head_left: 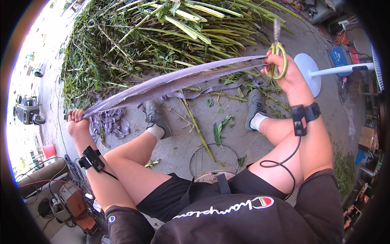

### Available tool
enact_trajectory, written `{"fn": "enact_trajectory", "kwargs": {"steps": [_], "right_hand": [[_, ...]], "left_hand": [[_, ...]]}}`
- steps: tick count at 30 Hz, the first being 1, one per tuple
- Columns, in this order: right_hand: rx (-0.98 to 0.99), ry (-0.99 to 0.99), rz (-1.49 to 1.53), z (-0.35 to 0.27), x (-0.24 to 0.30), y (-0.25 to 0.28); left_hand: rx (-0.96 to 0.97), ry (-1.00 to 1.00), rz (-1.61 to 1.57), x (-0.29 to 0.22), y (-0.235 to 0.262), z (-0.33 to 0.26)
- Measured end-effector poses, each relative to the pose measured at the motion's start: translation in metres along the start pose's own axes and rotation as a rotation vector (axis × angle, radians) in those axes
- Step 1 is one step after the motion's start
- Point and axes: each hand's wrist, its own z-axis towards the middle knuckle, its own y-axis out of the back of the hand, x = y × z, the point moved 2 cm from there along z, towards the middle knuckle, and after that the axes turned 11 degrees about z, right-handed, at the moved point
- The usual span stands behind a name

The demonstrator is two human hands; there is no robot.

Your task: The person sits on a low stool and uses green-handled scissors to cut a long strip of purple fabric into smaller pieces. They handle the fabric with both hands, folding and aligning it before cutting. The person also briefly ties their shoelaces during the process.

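A long greyish-purple cloth strip (162, 78) is stretched between my two hands, split lengthwise into two bands with frayed edges. My left hand (77, 125) is closed around its left end. At the other end, my right hand (296, 77) pinches the cloth and also holds yellow-handled scissors (284, 61), their blades pointing up and away. Below the stretched cloth, near my left foot, lies a tangled heap of similar strips (111, 127). Another loose strip (211, 88) trails over the ground between my shoes.
A large pile of leafy green stalks (183, 36) lies just beyond my feet. To the right stands a white round base with a pole (307, 75), near a blue box (338, 57). Cables and an orange-grey machine (75, 199) sit at lower left. A cut stalk (197, 128) lies between my legs.
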Motion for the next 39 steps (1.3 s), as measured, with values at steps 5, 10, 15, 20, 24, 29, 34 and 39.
{"fn": "enact_trajectory", "kwargs": {"steps": [5,10,15,20,24,29,34,39], "right_hand": [[0.259,-0.213,-0.089,-0.006,0.01,-0.003],[0.342,-0.191,-0.262,-0.02,0.028,0.0],[0.3,-0.05,-0.338,-0.029,0.038,-0.003],[0.321,0.123,-0.234,-0.036,0.05,-0.004],[0.323,0.281,-0.298,-0.036,0.053,-0.004],[0.27,0.387,-0.368,-0.032,0.051,-0.015],[0.262,0.37,-0.455,-0.035,0.048,-0.027],[0.44,0.288,-0.375,-0.028,0.026,-0.079]], "left_hand": [[-0.077,-0.041,-0.048,-0.026,0.018,0.015],[-0.196,-0.099,0.006,-0.008,0.018,0.02],[-0.198,-0.134,0.039,-0.014,0.027,0.029],[-0.198,-0.224,0.186,-0.001,0.003,0.021],[-0.213,-0.278,0.275,0.007,-0.003,0.017],[-0.414,-0.252,0.484,-0.022,0.018,0.039],[-0.344,-0.147,1.18,0.026,-0.042,-0.004],[-0.042,-0.554,1.898,0.097,-0.129,-0.081]]}}
